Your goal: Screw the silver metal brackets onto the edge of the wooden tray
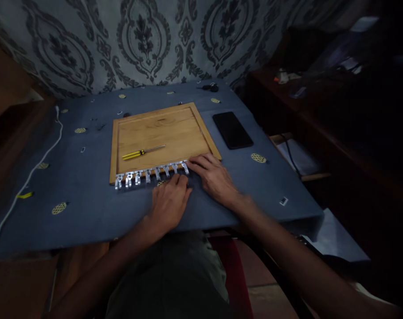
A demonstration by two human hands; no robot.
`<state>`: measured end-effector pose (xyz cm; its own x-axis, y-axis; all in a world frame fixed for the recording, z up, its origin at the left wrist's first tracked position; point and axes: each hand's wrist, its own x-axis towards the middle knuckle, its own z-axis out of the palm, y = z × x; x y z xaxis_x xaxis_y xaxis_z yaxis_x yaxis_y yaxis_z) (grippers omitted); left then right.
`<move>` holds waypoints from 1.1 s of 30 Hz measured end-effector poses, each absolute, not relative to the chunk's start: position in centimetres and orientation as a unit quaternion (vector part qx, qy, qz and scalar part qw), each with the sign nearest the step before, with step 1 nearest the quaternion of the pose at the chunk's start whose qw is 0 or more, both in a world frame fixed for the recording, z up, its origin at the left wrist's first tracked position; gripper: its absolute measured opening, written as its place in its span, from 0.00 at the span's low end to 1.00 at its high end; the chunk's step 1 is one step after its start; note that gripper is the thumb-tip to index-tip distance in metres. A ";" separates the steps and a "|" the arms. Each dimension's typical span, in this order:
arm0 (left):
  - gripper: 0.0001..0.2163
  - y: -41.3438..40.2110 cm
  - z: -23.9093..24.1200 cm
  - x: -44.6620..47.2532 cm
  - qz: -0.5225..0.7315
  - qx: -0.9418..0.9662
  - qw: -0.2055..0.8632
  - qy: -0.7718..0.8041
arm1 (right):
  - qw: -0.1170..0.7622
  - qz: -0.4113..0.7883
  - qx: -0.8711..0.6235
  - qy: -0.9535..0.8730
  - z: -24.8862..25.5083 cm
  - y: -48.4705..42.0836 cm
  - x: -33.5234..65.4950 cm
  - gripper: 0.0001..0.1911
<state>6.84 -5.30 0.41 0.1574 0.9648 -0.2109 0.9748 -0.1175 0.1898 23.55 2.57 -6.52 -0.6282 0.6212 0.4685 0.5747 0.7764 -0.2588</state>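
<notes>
Blue printed tablecloth (95, 208); silver metal hook rail (149, 171) mid-frame along brown rectangular wooden board (161, 130). Left hand (170, 201) curled, right hand (215, 178) extended to rail end; cannot tell either grip. Possible slip from uneven pressure.

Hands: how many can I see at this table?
2. The left hand is on the near side of the metal hook strip; the right hand is at the strip's right end. No others show.

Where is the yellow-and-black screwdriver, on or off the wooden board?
On: the screwdriver lies across the wooden board, its handle and shaft both inside the board's border.
</notes>
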 end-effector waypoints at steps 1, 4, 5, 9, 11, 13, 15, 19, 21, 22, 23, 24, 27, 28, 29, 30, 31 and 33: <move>0.09 -5.3 0.4 6.9 -0.023 0.749 0.136 0.648 | 0.277 0.039 -0.331 -0.901 -6.6 2.6 23.5 0.28; 0.11 -5.1 -0.1 7.0 -0.028 0.760 0.112 0.640 | 0.280 0.037 -0.328 -0.901 -6.7 2.7 23.5 0.28; 0.11 -5.1 -0.3 7.0 -0.029 0.764 0.103 0.636 | 0.280 0.037 -0.329 -0.901 -6.7 2.7 23.5 0.28; 0.12 -5.5 -0.8 7.0 -0.043 0.776 0.082 0.624 | 0.282 0.038 -0.325 -0.902 -6.8 2.7 23.6 0.29; 0.12 -5.8 -0.6 6.8 -0.045 0.779 0.087 0.619 | 0.283 0.040 -0.325 -0.901 -6.7 2.6 23.6 0.29; 0.12 -5.8 0.2 6.2 -0.034 0.782 0.106 0.613 | 0.280 0.044 -0.329 -0.901 -6.6 2.6 23.6 0.30; 0.11 -5.2 1.2 5.1 -0.001 0.781 0.140 0.609 | 0.280 0.043 -0.331 -0.900 -6.5 2.5 23.6 0.30; 0.04 -1.8 3.0 2.0 0.116 0.783 0.222 0.570 | 0.274 0.035 -0.330 -0.903 -6.3 2.4 23.6 0.28; 0.05 0.6 3.3 0.8 0.134 0.798 0.257 0.529 | 0.267 0.033 -0.338 -0.902 -6.1 2.3 23.6 0.30; 0.07 1.8 3.2 0.4 0.128 0.801 0.281 0.513 | 0.265 0.033 -0.341 -0.902 -6.1 2.3 23.6 0.31; 0.07 3.0 3.1 0.2 0.122 0.797 0.314 0.502 | 0.264 0.034 -0.343 -0.901 -6.0 2.2 23.6 0.31; 0.07 4.0 3.0 0.1 0.111 0.790 0.349 0.492 | 0.264 0.035 -0.343 -0.901 -5.9 2.2 23.6 0.32; 0.08 6.5 2.5 0.4 0.068 0.767 0.447 0.454 | 0.261 0.035 -0.347 -0.900 -5.7 2.0 23.7 0.32; 0.08 7.1 2.4 0.5 0.057 0.762 0.472 0.439 | 0.259 0.035 -0.347 -0.901 -5.6 2.0 23.7 0.32; 0.09 7.6 2.3 0.6 0.048 0.760 0.491 0.423 | 0.259 0.035 -0.345 -0.902 -5.5 1.9 23.7 0.32; 0.09 8.1 2.2 0.6 0.037 0.759 0.505 0.409 | 0.258 0.038 -0.344 -0.902 -5.5 1.9 23.8 0.32; 0.09 8.6 2.2 0.7 0.028 0.760 0.515 0.395 | 0.260 0.042 -0.343 -0.902 -5.4 1.9 23.8 0.32; 0.08 9.4 2.2 0.7 0.009 0.762 0.529 0.375 | 0.263 0.050 -0.343 -0.900 -5.3 1.8 23.9 0.33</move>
